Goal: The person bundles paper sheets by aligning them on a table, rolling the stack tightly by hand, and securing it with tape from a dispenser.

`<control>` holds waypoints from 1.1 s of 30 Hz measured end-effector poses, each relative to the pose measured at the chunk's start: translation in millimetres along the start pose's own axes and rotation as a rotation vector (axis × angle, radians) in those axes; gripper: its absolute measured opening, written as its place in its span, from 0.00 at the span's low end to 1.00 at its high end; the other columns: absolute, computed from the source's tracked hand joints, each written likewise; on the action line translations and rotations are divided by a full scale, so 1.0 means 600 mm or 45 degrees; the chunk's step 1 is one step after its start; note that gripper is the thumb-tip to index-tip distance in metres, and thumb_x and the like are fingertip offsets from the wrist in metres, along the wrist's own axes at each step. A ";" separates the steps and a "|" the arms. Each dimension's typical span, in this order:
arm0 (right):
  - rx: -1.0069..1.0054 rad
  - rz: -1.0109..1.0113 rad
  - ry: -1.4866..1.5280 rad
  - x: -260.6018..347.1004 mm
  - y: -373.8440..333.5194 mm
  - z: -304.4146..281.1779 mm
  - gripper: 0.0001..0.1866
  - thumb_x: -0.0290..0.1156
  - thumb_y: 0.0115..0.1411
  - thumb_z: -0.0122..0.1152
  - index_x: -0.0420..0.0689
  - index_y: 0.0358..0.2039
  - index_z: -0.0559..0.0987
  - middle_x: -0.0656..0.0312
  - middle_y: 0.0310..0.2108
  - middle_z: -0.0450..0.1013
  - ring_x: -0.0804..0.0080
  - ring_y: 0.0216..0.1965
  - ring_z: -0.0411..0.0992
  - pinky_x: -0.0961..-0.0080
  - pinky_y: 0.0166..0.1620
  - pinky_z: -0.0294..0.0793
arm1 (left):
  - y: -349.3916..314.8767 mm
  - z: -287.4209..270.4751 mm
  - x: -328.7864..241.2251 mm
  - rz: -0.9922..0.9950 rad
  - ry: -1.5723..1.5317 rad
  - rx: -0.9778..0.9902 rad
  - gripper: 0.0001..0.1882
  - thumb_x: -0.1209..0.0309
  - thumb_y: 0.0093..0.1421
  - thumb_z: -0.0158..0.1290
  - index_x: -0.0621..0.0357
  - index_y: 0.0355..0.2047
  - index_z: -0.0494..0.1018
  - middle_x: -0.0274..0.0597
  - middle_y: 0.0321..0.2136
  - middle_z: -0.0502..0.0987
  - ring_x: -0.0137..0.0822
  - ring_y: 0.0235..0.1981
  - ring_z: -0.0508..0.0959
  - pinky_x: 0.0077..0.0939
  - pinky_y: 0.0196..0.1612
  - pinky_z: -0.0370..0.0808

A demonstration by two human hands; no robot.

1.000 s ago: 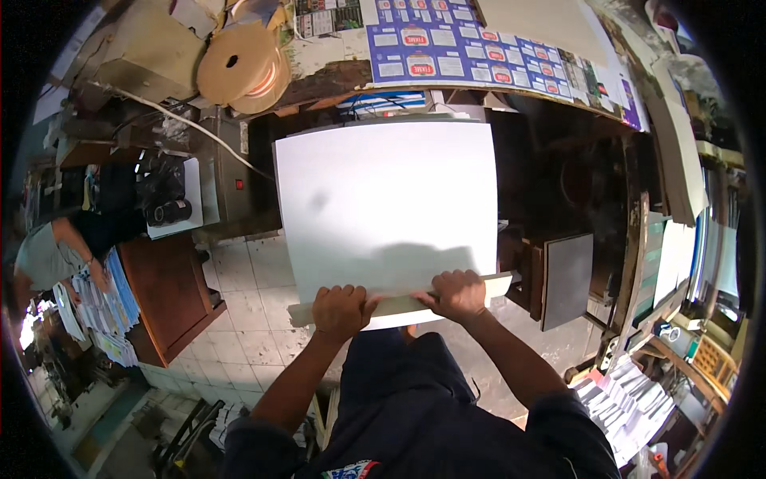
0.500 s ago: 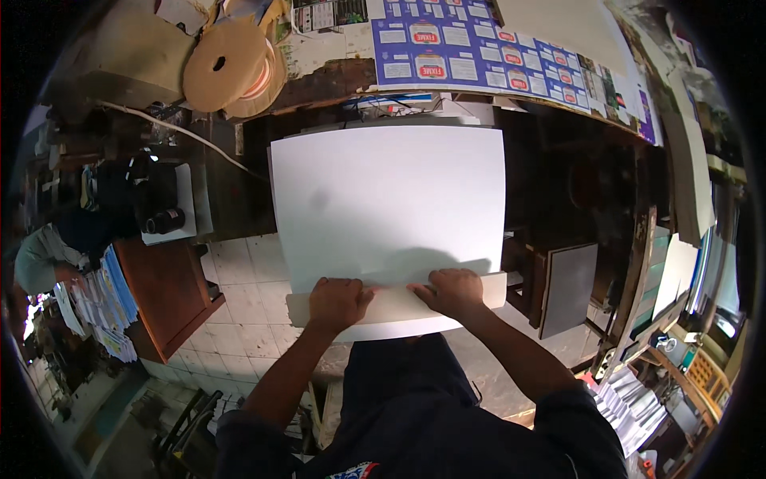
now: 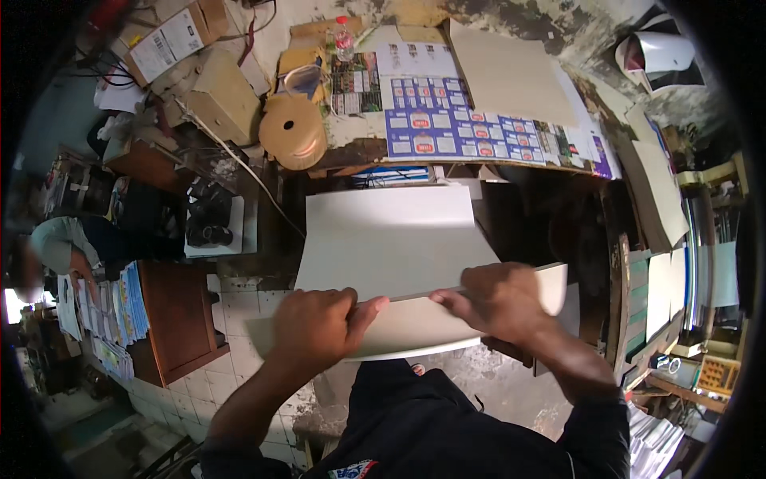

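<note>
A large white sheet [image 3: 391, 247] stretches away in front of me, its far part bent upward. Across its near end lies a band of beige board [image 3: 407, 326], with a white edge showing below. I cannot tell whether the band is a separate piece or the sheet's own turned-over edge. My left hand [image 3: 317, 326] is closed over the band's left part, thumb pointing inward along its upper edge. My right hand [image 3: 509, 305] grips its right part the same way, slightly blurred. Both hands' undersides are hidden.
Beyond the sheet is a worktable with blue printed sheets [image 3: 423, 132], a large beige board [image 3: 515, 80], a cardboard spool [image 3: 291, 132] and a bottle [image 3: 344, 44]. A brown wooden cabinet [image 3: 179, 319] stands left, near another person's arm [image 3: 80, 267]. Shelving [image 3: 618, 295] rises on the right.
Both hands and the beige band have come up closer to me, with the band's right end tilted higher. The sheet now bends instead of lying flat. My view has tipped up toward the worktable.
</note>
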State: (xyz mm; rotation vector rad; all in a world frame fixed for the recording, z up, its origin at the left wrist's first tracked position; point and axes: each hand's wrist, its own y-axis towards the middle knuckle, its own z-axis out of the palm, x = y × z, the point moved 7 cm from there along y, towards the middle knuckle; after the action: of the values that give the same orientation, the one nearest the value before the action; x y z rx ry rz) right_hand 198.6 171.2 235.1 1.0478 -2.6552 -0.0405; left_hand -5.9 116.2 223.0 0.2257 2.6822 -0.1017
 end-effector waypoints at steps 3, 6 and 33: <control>0.018 -0.033 0.090 0.029 0.085 -0.110 0.26 0.52 0.58 0.65 0.43 0.15 0.77 0.57 0.11 0.69 0.58 0.12 0.70 0.64 0.20 0.68 | 0.035 -0.122 -0.002 -0.042 0.139 -0.059 0.32 0.44 0.64 0.48 0.57 0.15 0.73 0.45 0.11 0.72 0.47 0.14 0.76 0.40 0.24 0.72; 0.300 0.161 0.065 -0.033 0.168 -0.021 0.34 0.62 0.63 0.49 0.42 0.19 0.80 0.53 0.17 0.74 0.51 0.22 0.76 0.59 0.30 0.75 | 0.133 -0.101 0.082 -0.161 0.058 0.146 0.37 0.39 0.65 0.41 0.62 0.18 0.77 0.51 0.15 0.76 0.54 0.20 0.78 0.44 0.29 0.74; 0.365 1.217 2.107 -0.366 0.075 0.335 0.24 0.29 0.47 0.67 0.32 0.45 0.78 0.54 0.38 0.78 0.65 0.41 0.76 0.67 0.50 0.75 | 0.125 0.297 0.567 -1.002 -1.822 0.196 0.26 0.50 0.58 0.60 0.59 0.43 0.73 0.38 0.36 0.77 0.34 0.37 0.78 0.31 0.42 0.74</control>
State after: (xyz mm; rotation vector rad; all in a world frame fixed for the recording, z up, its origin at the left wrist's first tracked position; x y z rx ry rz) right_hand 266.3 336.1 -7.4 -0.3150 -1.2787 0.9354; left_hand -219.0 219.4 -88.6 -0.6403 1.1937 -0.4842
